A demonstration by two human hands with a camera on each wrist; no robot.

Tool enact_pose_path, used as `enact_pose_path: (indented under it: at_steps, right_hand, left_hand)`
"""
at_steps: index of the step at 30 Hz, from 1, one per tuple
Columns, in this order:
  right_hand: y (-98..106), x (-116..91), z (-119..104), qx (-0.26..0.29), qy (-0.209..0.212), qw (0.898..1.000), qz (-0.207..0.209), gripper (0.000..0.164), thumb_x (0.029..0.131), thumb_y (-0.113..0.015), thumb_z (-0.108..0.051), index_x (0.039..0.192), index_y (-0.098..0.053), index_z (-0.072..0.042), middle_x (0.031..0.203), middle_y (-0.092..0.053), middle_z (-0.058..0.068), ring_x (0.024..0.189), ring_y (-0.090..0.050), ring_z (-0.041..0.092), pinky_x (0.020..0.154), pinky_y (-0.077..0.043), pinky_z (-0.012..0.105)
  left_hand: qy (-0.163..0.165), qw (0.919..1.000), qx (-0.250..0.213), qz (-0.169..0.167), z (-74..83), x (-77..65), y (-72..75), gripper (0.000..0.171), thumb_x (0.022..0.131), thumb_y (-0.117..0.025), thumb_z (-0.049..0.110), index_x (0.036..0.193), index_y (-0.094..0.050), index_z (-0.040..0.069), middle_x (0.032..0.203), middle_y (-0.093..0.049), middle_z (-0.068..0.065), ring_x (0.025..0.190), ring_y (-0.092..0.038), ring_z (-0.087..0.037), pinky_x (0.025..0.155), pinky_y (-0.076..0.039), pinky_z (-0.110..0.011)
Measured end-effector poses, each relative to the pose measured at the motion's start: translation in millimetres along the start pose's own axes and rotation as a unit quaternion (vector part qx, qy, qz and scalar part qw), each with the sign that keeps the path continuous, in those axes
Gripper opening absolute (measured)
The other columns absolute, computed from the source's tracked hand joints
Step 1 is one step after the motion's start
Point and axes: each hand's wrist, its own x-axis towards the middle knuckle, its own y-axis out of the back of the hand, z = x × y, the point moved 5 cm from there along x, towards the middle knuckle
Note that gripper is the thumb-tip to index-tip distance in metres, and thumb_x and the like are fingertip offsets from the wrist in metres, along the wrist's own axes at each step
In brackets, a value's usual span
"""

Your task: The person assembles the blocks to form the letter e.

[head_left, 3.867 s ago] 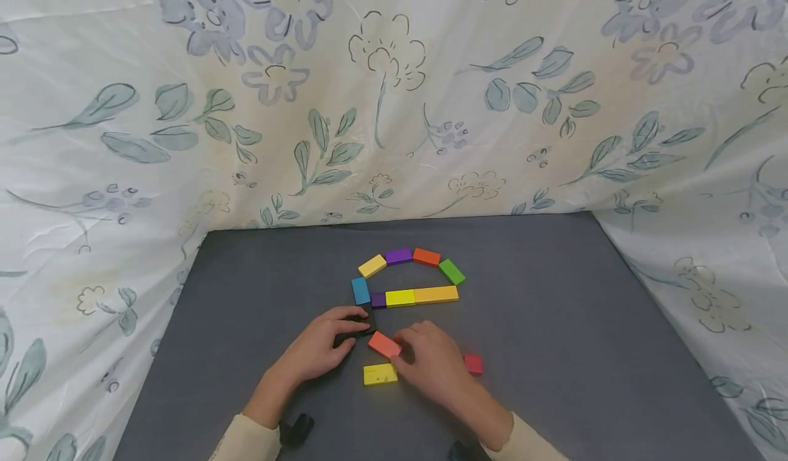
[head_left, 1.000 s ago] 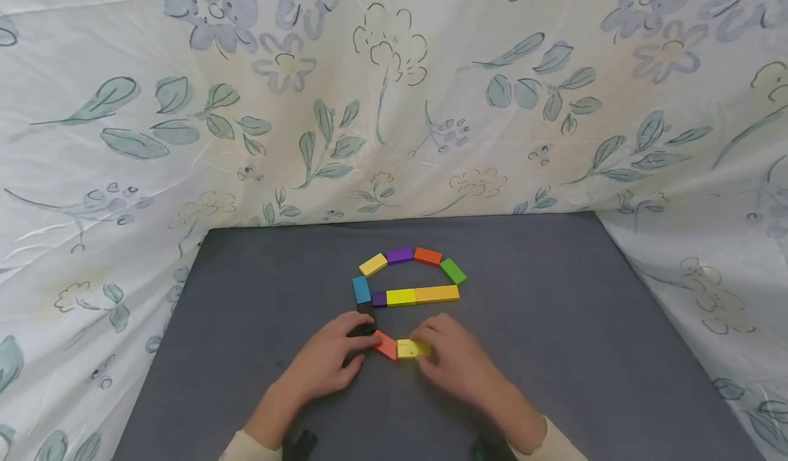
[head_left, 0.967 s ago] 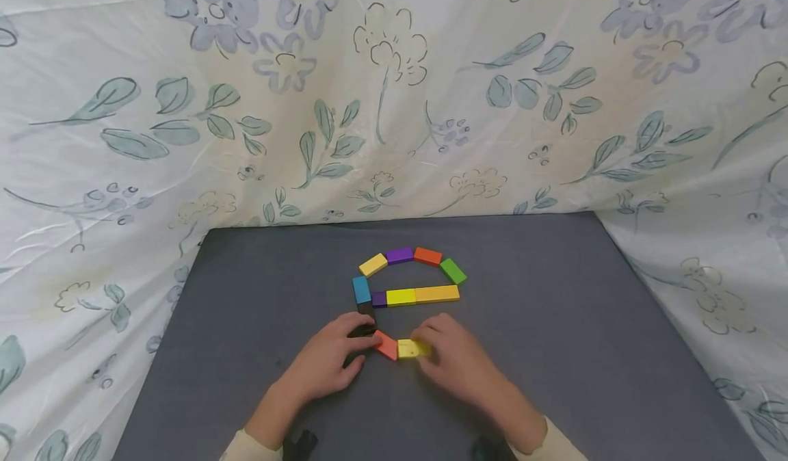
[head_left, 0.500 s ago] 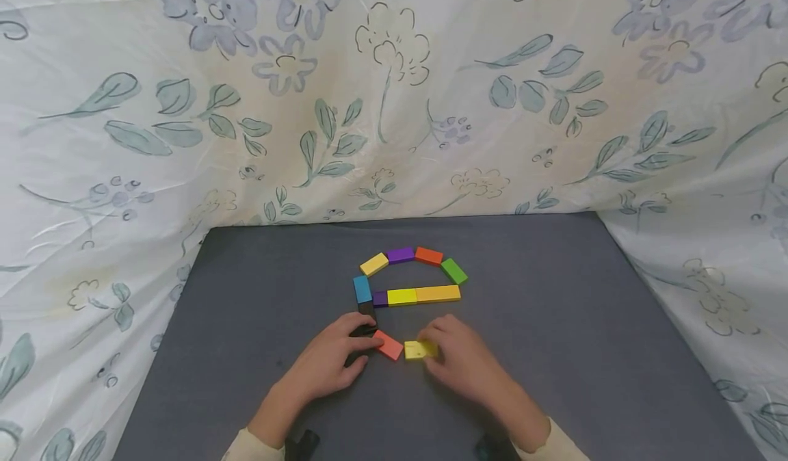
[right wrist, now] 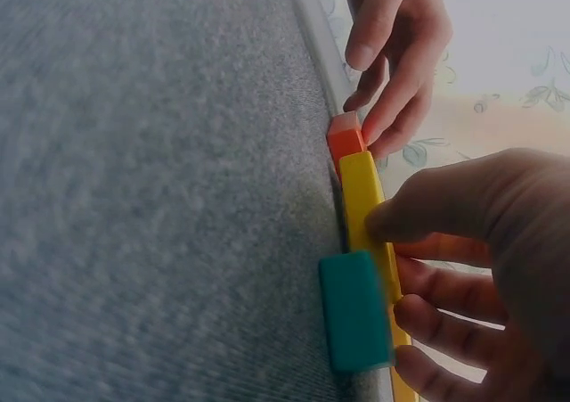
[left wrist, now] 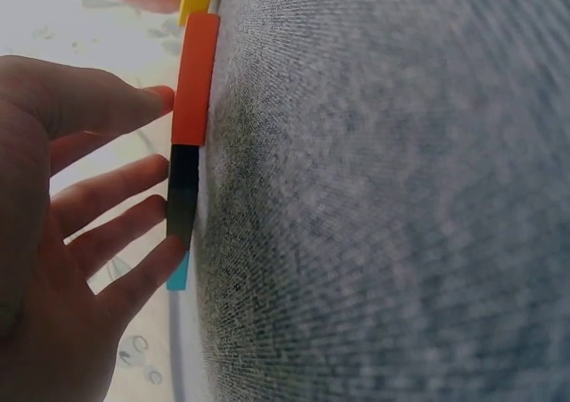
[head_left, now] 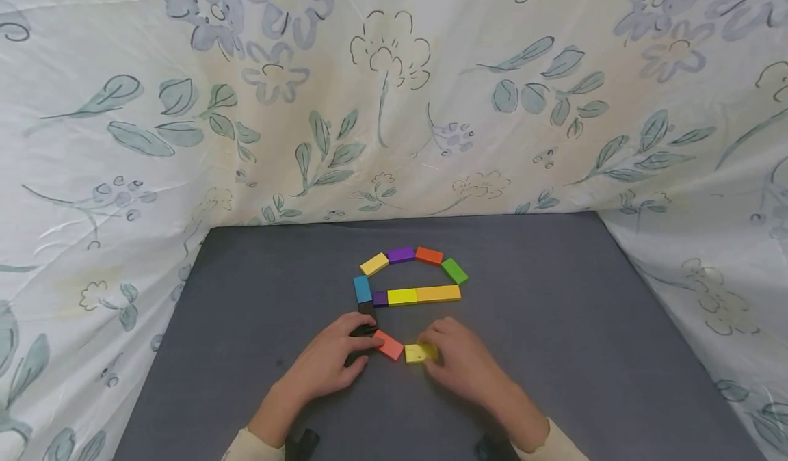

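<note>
My left hand (head_left: 329, 355) lies with extended fingers against the blocks, one fingertip on the coral-red block (head_left: 389, 345) and others along the black block (head_left: 366, 309), partly covered by the fingers. In the left wrist view the coral-red block (left wrist: 195, 81) meets the dark block (left wrist: 183, 166) end to end. My right hand (head_left: 462, 355) pinches a yellow block (head_left: 415, 353) between thumb and fingers. Its left end is right at the coral-red block's lower corner. Close by, the right wrist view shows a teal block (right wrist: 356, 311), which the right hand hides from the head view.
Beyond the hands, pale yellow (head_left: 374, 265), purple (head_left: 401, 255), orange-red (head_left: 429, 255) and green (head_left: 454, 271) blocks form an arc. A blue block (head_left: 362, 288) continues it down. A straight row with a bright yellow block (head_left: 402, 297) runs below. Floral cloth (head_left: 394, 105) surrounds the grey table (head_left: 554, 310).
The right hand has gone from the coral-red block to the yellow block and brought it up beside it. Lately the yellow block shifted slightly right and nearer. The left hand barely moved.
</note>
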Motion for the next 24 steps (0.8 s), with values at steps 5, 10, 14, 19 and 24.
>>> enact_pose_path:
  at_steps: [5, 10, 14, 19, 24]
  right_hand:
    - [-3.0, 0.9, 0.6, -0.003, -0.011, 1.000, -0.011, 0.026, 0.086, -0.092, -0.022, 0.110, -0.081, -0.020, 0.104, -0.066, -0.013, 0.096, -0.056, 0.009, 0.083, -0.056, 0.036]
    - [-3.4, 0.6, -0.1, -0.005, -0.011, 1.000, -0.006, 0.027, 0.086, -0.092, -0.022, 0.110, -0.081, -0.020, 0.105, -0.066, -0.012, 0.096, -0.056, 0.009, 0.083, -0.056, 0.036]
    - [-5.1, -0.1, -0.5, -0.009, -0.010, 1.000, 0.002, 0.027, 0.086, -0.092, -0.022, 0.110, -0.081, -0.020, 0.105, -0.066, -0.013, 0.095, -0.055, 0.009, 0.082, -0.056, 0.035]
    - [-7.4, -0.8, -0.5, -0.015, -0.006, 1.000, 0.010, 0.026, 0.086, -0.092, -0.021, 0.110, -0.081, -0.020, 0.105, -0.066, -0.013, 0.095, -0.055, 0.009, 0.082, -0.056, 0.034]
    - [-9.3, -1.8, -0.2, -0.017, -0.002, 1.000, 0.016, 0.027, 0.086, -0.092, -0.021, 0.110, -0.081, -0.020, 0.104, -0.065, -0.013, 0.094, -0.054, 0.009, 0.081, -0.056, 0.034]
  left_hand:
    - [0.005, 1.0000, -0.002, -0.007, 0.0, -0.5, -0.7, 0.036, 0.100, -0.078, 0.020, 0.136, -0.079, 0.026, 0.148, -0.058, -0.001, 0.141, -0.051, -0.023, 0.115, -0.047, -0.048]
    - [0.003, 1.0000, -0.005, -0.002, 0.1, -0.5, 0.6, 0.036, 0.100, -0.078, 0.020, 0.135, -0.079, 0.027, 0.148, -0.058, -0.001, 0.142, -0.051, -0.024, 0.115, -0.047, -0.048]
    - [-0.001, 1.0000, -0.003, 0.003, -0.2, -1.0, -0.6, 0.035, 0.100, -0.078, 0.020, 0.134, -0.079, 0.026, 0.148, -0.058, -0.002, 0.142, -0.051, -0.024, 0.115, -0.047, -0.048]
    - [-0.002, 1.0000, 0.003, 0.007, -0.7, -1.9, -3.2, 0.035, 0.100, -0.078, 0.020, 0.134, -0.080, 0.026, 0.148, -0.058, -0.002, 0.141, -0.051, -0.024, 0.115, -0.048, -0.049]
    - [-0.005, 0.9999, 0.005, 0.013, -0.6, -2.6, -4.9, 0.034, 0.099, -0.079, 0.019, 0.133, -0.080, 0.026, 0.148, -0.058, -0.002, 0.141, -0.051, -0.024, 0.114, -0.048, -0.048]
